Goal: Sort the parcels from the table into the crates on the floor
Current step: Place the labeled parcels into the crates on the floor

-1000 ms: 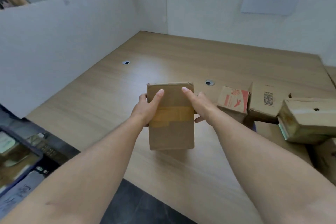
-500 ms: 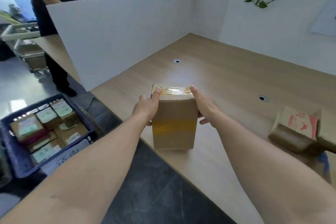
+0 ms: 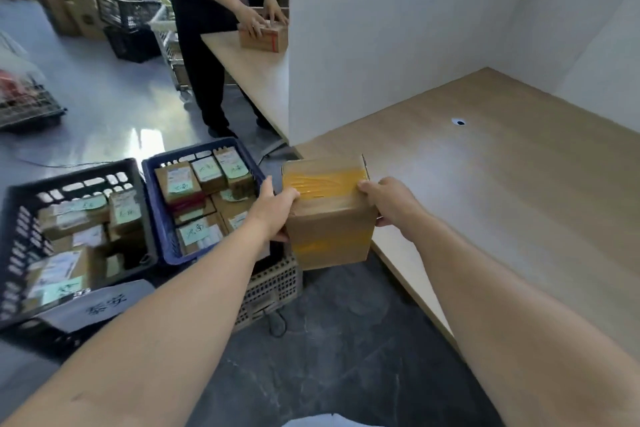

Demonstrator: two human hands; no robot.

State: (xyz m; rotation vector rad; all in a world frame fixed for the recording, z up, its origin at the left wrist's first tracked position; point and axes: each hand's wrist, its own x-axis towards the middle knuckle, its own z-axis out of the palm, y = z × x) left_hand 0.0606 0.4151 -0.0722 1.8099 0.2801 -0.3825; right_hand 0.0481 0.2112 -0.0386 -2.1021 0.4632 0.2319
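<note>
I hold a brown cardboard parcel (image 3: 329, 218) with yellow tape between both hands, off the table's left edge and above the floor. My left hand (image 3: 275, 210) grips its left side with the thumb on top. Its right side is gripped by my right hand (image 3: 389, 201). On the floor to the left stand a blue crate (image 3: 156, 218) and a black crate (image 3: 20, 246), both holding several labelled parcels. A beige crate (image 3: 273, 288) sits below the parcel, partly hidden by my left arm.
The wooden table (image 3: 502, 201) lies to the right, with a white partition (image 3: 381, 52) along its far side. Another person (image 3: 204, 28) stands beyond, handling a box (image 3: 265, 38) on the neighbouring table. More black crates (image 3: 128, 21) and stacked cartons stand at the back left.
I have turned left, carrying the parcel from over the table to beyond its edge. The floor crates have come into full view; the parcels on the table's right are out of view.
</note>
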